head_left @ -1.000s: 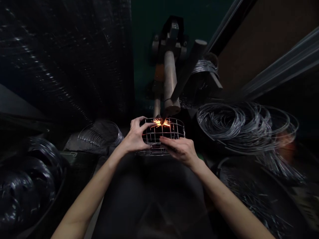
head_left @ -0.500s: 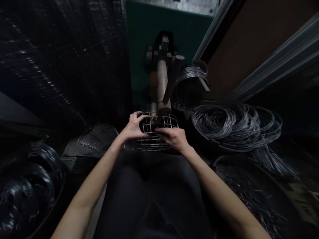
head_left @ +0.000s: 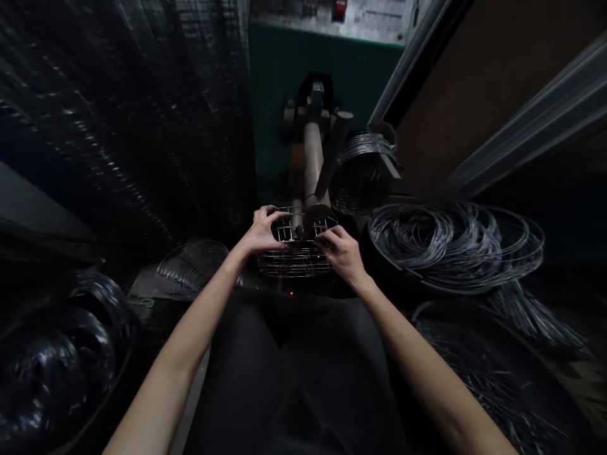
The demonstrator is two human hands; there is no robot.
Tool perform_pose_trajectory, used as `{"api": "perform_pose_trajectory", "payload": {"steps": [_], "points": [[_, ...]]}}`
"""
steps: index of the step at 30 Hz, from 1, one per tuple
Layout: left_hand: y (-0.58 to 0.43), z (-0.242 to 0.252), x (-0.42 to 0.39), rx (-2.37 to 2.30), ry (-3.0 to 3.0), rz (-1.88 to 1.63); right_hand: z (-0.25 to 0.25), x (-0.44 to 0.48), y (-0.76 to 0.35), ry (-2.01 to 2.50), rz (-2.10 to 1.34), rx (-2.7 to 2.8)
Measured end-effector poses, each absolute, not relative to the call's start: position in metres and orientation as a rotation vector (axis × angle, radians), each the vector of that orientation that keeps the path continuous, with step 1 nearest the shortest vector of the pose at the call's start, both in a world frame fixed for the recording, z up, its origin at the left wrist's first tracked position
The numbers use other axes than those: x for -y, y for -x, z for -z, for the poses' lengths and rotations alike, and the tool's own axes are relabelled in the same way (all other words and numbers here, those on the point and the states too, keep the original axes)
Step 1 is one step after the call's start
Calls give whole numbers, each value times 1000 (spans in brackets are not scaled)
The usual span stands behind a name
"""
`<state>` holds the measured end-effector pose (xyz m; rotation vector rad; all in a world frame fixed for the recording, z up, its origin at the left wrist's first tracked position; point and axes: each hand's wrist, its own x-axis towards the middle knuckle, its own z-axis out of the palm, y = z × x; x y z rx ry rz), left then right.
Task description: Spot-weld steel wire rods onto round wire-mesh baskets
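Observation:
A round wire-mesh basket (head_left: 294, 259) sits under the tip of a spot-welder electrode arm (head_left: 312, 167) in the middle of the view. My left hand (head_left: 261, 231) grips the basket's left rim with curled fingers. My right hand (head_left: 342, 253) holds its right side, fingers pinched on the top ring. No sparks show at the electrode. A faint orange glow lies just below the basket.
Coils of wire rings (head_left: 455, 243) pile at the right, with a smaller bundle (head_left: 363, 170) behind them. A stack of thin rings (head_left: 194, 265) lies left of the basket. Dark shiny coils (head_left: 57, 360) fill the lower left. Loose wire rods (head_left: 478, 379) lie at the lower right.
Sparks flew at the electrode a second ago and have stopped. Both hands have turned the basket, and my right hand has moved from its front up to its right rim.

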<state>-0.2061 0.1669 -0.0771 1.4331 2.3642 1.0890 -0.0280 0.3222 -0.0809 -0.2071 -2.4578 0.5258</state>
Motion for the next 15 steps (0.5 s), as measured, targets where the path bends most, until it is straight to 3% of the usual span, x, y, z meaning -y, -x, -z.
{"api": "perform_pose_trajectory", "payload": {"steps": [5,10,15], "points": [[206,84,-154,-2342,-1534,-1145,67,-314,13,334,-566,2415],[214,126,-114,-2250,-1491,-1238,49,-301,-56,489,-722,2473],[221,166,-121,-2036,-1198,-1678,106,-294,-124,556,-598,2774]]}}
